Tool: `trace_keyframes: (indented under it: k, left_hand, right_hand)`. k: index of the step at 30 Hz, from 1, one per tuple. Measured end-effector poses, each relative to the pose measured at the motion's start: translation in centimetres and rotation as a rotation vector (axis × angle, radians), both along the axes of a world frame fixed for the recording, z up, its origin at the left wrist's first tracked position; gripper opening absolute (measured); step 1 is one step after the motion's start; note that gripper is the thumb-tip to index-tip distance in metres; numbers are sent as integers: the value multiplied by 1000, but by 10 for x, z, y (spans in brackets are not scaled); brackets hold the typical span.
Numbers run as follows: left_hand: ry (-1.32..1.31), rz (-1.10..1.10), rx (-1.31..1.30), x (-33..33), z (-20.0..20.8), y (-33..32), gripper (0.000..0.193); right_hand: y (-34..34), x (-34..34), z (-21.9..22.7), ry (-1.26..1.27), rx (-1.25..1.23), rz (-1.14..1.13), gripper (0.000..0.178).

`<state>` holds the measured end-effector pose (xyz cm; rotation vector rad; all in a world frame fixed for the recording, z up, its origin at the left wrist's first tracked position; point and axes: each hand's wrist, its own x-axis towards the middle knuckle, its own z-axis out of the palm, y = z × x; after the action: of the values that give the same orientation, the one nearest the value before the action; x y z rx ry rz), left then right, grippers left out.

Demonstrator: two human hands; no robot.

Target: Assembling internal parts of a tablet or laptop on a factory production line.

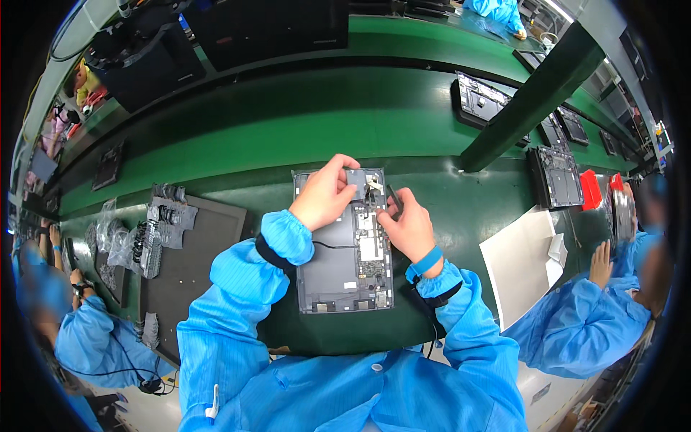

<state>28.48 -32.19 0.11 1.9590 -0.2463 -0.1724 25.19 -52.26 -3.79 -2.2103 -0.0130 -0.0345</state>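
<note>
An opened laptop base (327,281) lies flat on the green bench in front of me, its circuit board (369,245) bare along the right half. My left hand (327,194) is closed at its upper edge, thumb and fingers on a small grey flat piece (355,180). White strips (373,187) stand up beside that piece. My right hand (408,225) grips a slim dark tool (393,194) at the upper right edge of the base; its exact kind is unclear. A black cord runs from near my left wrist onto the base.
On the left a dark foam board (194,266) carries grey packed parts (169,219) and clear plastic bags. White paper sheets (515,266), a red bin (590,189) and more laptop bases (556,176) are at the right. A green post (533,93) slants ahead. Co-workers sit on both sides.
</note>
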Motion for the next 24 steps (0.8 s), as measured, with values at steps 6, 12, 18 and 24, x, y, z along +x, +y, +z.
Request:
trace_keyframes:
  k: [6,12,18,24]
  left_hand:
    - [-25,-108,115,8,-15,-14,34]
    - [-275,-10,139,0,-17,-19,34]
    - [-380,-117,309,-18,-6,-14,11]
    - [-405,-206,380,-32,-18,-14,10]
  right_hand:
    - [-30,-6,16,226,626,-70,27]
    - [-37,-22,15,263,836,-49,33]
    - [-28,-25,5,280,1023,-44,24]
    - [-28,-26,-4,266,770,6,21]
